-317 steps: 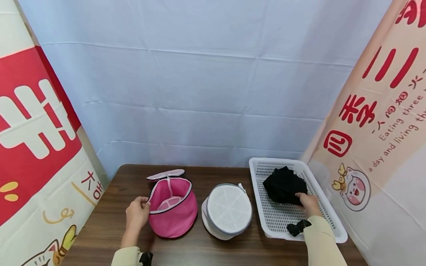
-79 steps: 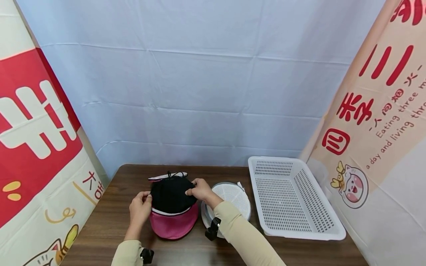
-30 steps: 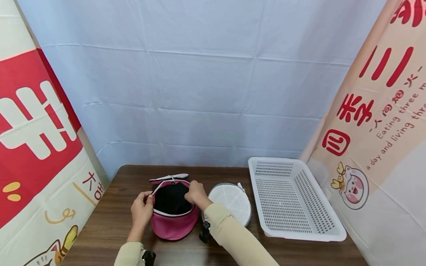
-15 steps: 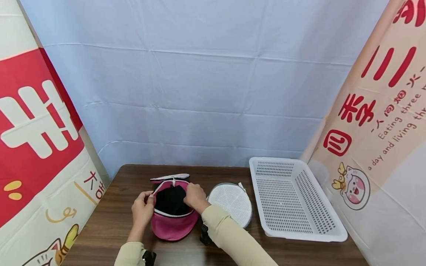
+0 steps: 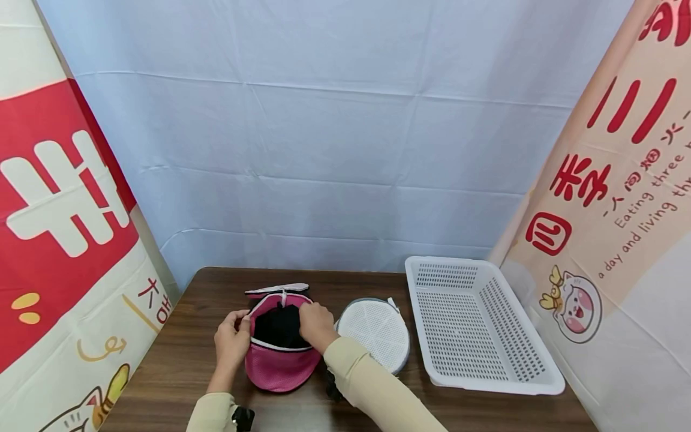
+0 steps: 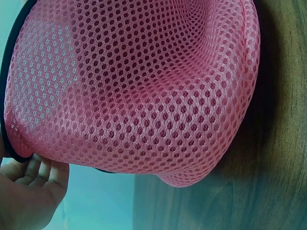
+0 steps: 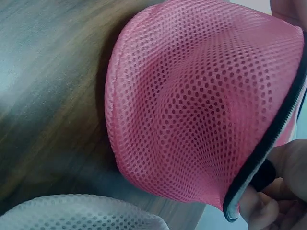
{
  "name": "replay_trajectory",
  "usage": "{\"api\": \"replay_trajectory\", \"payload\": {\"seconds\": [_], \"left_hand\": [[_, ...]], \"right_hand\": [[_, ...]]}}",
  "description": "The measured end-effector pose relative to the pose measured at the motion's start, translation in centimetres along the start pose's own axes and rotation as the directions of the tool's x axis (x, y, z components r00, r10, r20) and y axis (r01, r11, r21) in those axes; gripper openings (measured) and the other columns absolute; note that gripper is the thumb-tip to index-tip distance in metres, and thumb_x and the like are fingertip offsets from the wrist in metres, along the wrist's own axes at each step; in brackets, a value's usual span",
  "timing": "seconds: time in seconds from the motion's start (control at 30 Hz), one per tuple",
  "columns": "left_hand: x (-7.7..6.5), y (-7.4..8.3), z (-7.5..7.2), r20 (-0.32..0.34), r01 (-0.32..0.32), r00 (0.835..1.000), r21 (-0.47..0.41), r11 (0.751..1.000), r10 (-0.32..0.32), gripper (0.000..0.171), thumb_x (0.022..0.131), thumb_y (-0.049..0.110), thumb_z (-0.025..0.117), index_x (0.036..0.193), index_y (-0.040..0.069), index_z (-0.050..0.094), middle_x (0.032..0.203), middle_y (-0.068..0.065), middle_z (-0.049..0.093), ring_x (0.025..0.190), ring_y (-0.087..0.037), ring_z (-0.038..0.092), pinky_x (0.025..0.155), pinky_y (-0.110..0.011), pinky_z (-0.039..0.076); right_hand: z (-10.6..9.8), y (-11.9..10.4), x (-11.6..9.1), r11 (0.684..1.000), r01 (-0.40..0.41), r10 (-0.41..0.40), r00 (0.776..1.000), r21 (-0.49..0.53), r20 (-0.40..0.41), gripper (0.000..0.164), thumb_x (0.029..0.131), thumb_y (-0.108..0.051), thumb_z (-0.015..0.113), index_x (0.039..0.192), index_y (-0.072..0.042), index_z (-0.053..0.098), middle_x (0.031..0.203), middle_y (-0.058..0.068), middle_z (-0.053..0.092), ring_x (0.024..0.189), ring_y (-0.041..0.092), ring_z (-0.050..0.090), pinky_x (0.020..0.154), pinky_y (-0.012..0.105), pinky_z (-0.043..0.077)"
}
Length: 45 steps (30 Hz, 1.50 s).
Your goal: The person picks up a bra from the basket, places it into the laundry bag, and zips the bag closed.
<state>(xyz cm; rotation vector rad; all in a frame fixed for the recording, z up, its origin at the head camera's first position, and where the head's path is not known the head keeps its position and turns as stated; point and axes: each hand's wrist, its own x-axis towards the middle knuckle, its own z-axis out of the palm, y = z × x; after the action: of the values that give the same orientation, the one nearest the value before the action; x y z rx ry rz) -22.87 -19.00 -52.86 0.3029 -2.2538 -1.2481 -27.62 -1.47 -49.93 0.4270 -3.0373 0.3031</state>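
Note:
A pink mesh laundry bag (image 5: 283, 369) with a black-and-white zipper rim stands unzipped on the table, its lid (image 5: 278, 289) folded back behind it. My left hand (image 5: 232, 342) pinches the rim on the left; in the left wrist view, the fingers (image 6: 45, 175) curl at the zipper edge. Inside the bag lies a black cloth garment (image 5: 276, 327), its exact kind unclear. My right hand (image 5: 317, 326) reaches in over the right rim. In the right wrist view, a bit of black cloth (image 7: 264, 175) sits between thumb and fingers, beside the zipper.
Just right of the bag stands a round white mesh laundry bag (image 5: 373, 333) with a grey rim, partly behind my right forearm. Farther right is a white perforated plastic basket (image 5: 459, 336). The brown wooden table (image 5: 178, 360) ends at a pale cloth backdrop (image 5: 324, 150).
The black garment went from the basket to above the pink bag, then down into it. Over the last second my right hand has shifted slightly at the right rim; my left hand keeps its hold.

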Motion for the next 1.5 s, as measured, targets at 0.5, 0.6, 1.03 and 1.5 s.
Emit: {"api": "replay_trajectory", "payload": {"seconds": [0.5,0.6,1.03,1.5], "left_hand": [[0.0,-0.1,-0.7,0.0,0.015,1.0,0.009,1.0,-0.015,0.014,0.09,0.006,0.057,0.098,0.004,0.068,0.073,-0.005,0.06,0.068,-0.018,0.051,0.061,-0.032,0.039],[0.0,0.0,-0.7,0.009,0.012,1.0,0.007,1.0,-0.012,0.014,0.09,0.006,0.057,0.098,0.004,0.068,0.073,-0.006,0.06,0.069,-0.019,0.052,0.063,-0.032,0.039],[0.1,-0.2,-1.3,0.015,-0.021,1.0,0.031,0.999,0.021,0.014,0.089,0.004,0.058,0.097,0.003,0.069,0.071,-0.005,0.06,0.066,-0.019,0.051,0.062,-0.034,0.039],[-0.1,0.2,-1.5,0.031,-0.012,0.999,0.043,0.999,0.01,0.014,0.089,0.006,0.057,0.098,0.004,0.068,0.074,-0.007,0.061,0.069,-0.022,0.052,0.065,-0.037,0.039]], "right_hand": [[-0.5,-0.1,-0.5,0.997,-0.03,0.03,1.0,0.066,0.005,0.014,0.074,-0.019,0.071,0.069,-0.011,0.06,0.074,0.01,0.064,0.064,0.027,0.061,0.048,0.041,0.046],[-0.8,0.1,-0.8,0.997,-0.04,0.041,0.999,0.066,0.0,0.017,0.075,-0.021,0.069,0.067,-0.012,0.057,0.071,0.008,0.063,0.063,0.027,0.06,0.05,0.041,0.046],[-1.4,0.7,-0.9,0.982,-0.072,0.087,0.993,0.172,-0.081,0.025,0.078,-0.018,0.066,0.098,-0.003,0.063,0.087,0.015,0.058,0.074,0.034,0.061,0.06,0.043,0.048],[-1.2,1.4,0.0,0.96,-0.13,0.118,0.991,0.249,0.064,0.011,0.068,0.0,0.07,0.07,-0.002,0.059,0.073,0.016,0.06,0.065,0.022,0.058,0.054,0.029,0.047]]}}
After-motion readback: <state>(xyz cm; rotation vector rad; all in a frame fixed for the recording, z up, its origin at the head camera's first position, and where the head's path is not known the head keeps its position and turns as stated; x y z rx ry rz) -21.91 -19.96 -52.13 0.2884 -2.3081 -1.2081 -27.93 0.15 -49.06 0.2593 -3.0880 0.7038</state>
